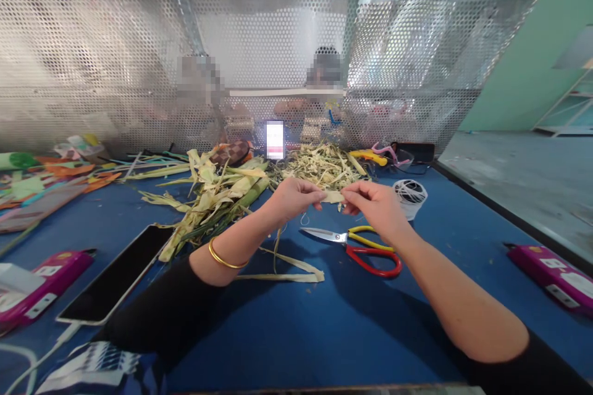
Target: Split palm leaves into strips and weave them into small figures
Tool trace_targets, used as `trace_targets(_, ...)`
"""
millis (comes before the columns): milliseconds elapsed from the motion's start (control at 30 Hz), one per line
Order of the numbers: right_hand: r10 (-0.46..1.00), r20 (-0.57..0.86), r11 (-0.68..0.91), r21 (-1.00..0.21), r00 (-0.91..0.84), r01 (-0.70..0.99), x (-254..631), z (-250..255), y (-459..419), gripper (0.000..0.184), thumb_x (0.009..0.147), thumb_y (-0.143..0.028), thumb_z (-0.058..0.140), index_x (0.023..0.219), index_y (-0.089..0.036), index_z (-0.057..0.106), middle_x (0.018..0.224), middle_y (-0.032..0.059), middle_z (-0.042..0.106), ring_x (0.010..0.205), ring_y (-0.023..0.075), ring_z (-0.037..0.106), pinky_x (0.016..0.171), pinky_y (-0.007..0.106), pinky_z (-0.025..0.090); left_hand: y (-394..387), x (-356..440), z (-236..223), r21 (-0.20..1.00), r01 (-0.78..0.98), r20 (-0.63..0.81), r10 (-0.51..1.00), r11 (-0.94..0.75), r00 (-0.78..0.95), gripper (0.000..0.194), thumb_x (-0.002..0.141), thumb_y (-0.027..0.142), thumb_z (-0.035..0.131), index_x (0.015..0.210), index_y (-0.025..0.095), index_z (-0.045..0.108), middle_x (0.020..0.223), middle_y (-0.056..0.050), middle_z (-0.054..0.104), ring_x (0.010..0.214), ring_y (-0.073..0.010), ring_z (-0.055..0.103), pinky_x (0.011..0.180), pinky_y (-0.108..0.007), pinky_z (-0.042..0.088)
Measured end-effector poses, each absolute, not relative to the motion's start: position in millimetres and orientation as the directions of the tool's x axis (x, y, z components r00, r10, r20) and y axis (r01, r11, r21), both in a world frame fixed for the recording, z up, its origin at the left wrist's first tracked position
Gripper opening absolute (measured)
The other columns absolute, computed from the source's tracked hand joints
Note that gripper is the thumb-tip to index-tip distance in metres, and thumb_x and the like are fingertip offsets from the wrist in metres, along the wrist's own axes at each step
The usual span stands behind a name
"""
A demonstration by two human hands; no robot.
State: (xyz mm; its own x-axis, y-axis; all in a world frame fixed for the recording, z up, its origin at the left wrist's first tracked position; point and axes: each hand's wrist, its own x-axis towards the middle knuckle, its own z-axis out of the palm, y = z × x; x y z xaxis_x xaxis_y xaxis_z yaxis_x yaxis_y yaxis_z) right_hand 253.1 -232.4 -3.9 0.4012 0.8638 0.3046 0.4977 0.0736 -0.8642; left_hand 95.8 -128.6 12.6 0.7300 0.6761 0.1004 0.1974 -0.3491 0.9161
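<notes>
Both hands are raised over the blue table [296, 327], pinching one pale strip of dried leaf [333, 196] between them. My left hand [293, 197], with a gold bangle on its wrist, is closed on the strip's left end. My right hand [377, 205] is closed on its right end. Below the hands lie red and yellow scissors [365, 247], blades pointing left. Loose pale leaf strips [287, 268] trail on the table under my left wrist.
A heap of green and yellow leaves [217, 197] and shredded strips [322, 163] lie behind the hands. A thread spool [410, 195] stands right. A phone [118, 274] and pink cases [44, 281] [551, 271] lie at the sides. People sit behind a perforated metal screen [115, 68].
</notes>
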Motion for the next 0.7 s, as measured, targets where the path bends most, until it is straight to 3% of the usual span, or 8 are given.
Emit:
trace_targets(67, 0.901, 0.289, -0.028, -0.706, 0.324, 0.708, 263, -2, -242, 0.012, 0.077, -0.029, 0.054, 0.076, -0.02, 0.062, 0.067, 0.0015, 0.066, 0.063, 0.0163, 0.062, 0.06, 0.029, 0.045, -124, 95, 13, 0.943, 0.193, 0.066, 0.72, -0.272, 0.691, 0.023, 0.075, 0.022, 0.061, 0.054, 0.015, 0.062, 0.048, 0.001, 0.051, 0.041, -0.0052, 0.03, 0.043, -0.023, 0.02)
trace_targets(167, 0.99, 0.033, -0.12, -0.309, 0.137, 0.944, 271, -9, -259, 0.02, 0.066, -0.022, 0.065, 0.085, -0.02, 0.063, 0.08, 0.0044, 0.068, 0.07, 0.0201, 0.062, 0.057, 0.028, 0.039, -117, 94, 14, 0.978, 0.155, -0.002, 0.744, -0.137, 0.668, 0.025, 0.077, 0.019, 0.059, 0.053, 0.014, 0.06, 0.051, 0.0, 0.053, 0.041, -0.0042, 0.029, 0.042, -0.022, 0.017)
trace_targets(233, 0.989, -0.062, -0.14, -0.112, 0.134, 0.984, 269, -17, -265, 0.038, 0.066, -0.018, 0.063, 0.104, -0.02, 0.061, 0.094, 0.0085, 0.068, 0.077, 0.0231, 0.063, 0.057, 0.028, 0.037, -114, 94, 13, 0.99, 0.129, -0.04, 0.749, -0.061, 0.662, 0.024, 0.077, 0.019, 0.06, 0.054, 0.013, 0.06, 0.054, -0.001, 0.055, 0.042, -0.0039, 0.03, 0.042, -0.022, 0.015)
trace_targets(333, 0.981, -0.139, -0.134, 0.043, 0.139, 0.99, 261, -24, -265, 0.053, 0.066, -0.013, 0.057, 0.119, -0.018, 0.054, 0.1, 0.0133, 0.066, 0.082, 0.0251, 0.063, 0.058, 0.028, 0.035, -114, 95, 12, 0.993, 0.11, -0.096, 0.765, 0.033, 0.637, 0.023, 0.077, 0.019, 0.061, 0.054, 0.013, 0.059, 0.053, 0.0, 0.053, 0.042, -0.0035, 0.029, 0.041, -0.022, 0.011)
trace_targets(400, 0.978, -0.17, -0.11, 0.067, 0.12, 0.992, 258, -24, -261, 0.055, 0.066, -0.014, 0.055, 0.121, -0.017, 0.053, 0.098, 0.0146, 0.065, 0.08, 0.0253, 0.063, 0.058, 0.028, 0.035, -115, 96, 11, 0.992, 0.104, -0.123, 0.777, 0.074, 0.617, 0.025, 0.077, 0.02, 0.063, 0.054, 0.013, 0.058, 0.049, 0.001, 0.049, 0.04, -0.0029, 0.025, 0.041, -0.022, 0.009)
trace_targets(500, 0.983, -0.16, -0.089, -0.003, 0.088, 0.996, 259, -19, -257, 0.058, 0.068, -0.02, 0.054, 0.125, -0.015, 0.052, 0.101, 0.0156, 0.065, 0.083, 0.0264, 0.063, 0.062, 0.029, 0.038, -116, 96, 10, 0.992, 0.082, -0.128, 0.813, 0.098, 0.568, 0.025, 0.076, 0.02, 0.065, 0.053, 0.013, 0.057, 0.043, 0.005, 0.039, 0.038, -0.0023, 0.018, 0.042, -0.023, 0.006)
trace_targets(600, 0.991, -0.124, -0.065, -0.171, 0.044, 0.983, 265, -18, -258, 0.064, 0.07, -0.02, 0.051, 0.134, -0.018, 0.046, 0.103, 0.0122, 0.067, 0.085, 0.024, 0.063, 0.067, 0.029, 0.042, -113, 97, 11, 0.992, 0.046, -0.127, 0.848, 0.121, 0.514, 0.026, 0.078, 0.018, 0.063, 0.054, 0.013, 0.056, 0.042, 0.006, 0.037, 0.037, -0.0019, 0.017, 0.041, -0.023, 0.005)
trace_targets(700, 0.995, -0.099, -0.067, -0.417, 0.028, 0.907, 273, -20, -258, 0.061, 0.071, -0.02, 0.052, 0.131, -0.023, 0.051, 0.098, 0.0066, 0.07, 0.076, 0.0191, 0.064, 0.064, 0.026, 0.045, -109, 97, 13, 0.989, -0.022, -0.119, 0.874, 0.147, 0.472, 0.021, 0.078, 0.013, 0.061, 0.058, 0.012, 0.057, 0.052, 0.002, 0.05, 0.037, -0.0009, 0.025, 0.04, -0.021, 0.009)
